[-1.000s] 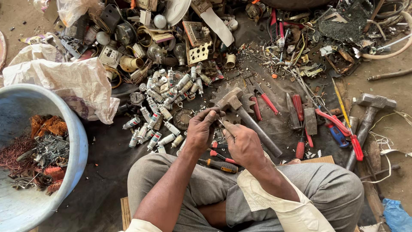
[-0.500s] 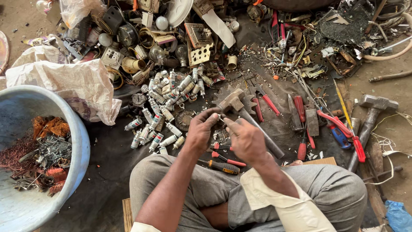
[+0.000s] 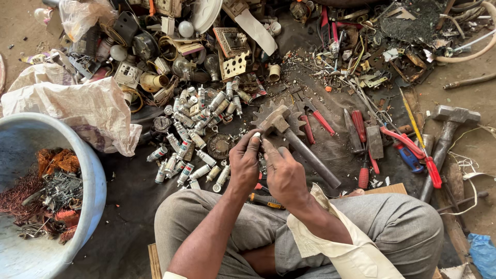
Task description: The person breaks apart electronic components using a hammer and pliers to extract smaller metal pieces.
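Head view: left hand (image 3: 244, 166) and right hand (image 3: 283, 174) pinch small white piece (image 3: 256, 136) between fingertips.

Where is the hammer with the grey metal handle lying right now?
In the head view, the hammer lies mid-frame on the dark mat, just beyond the left hand and right hand.

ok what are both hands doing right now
left hand: pinched shut on a small part.
right hand: curled close by; its grip cannot be told.

Grey trousers, a cream rolled sleeve on the right arm, bare left forearm.
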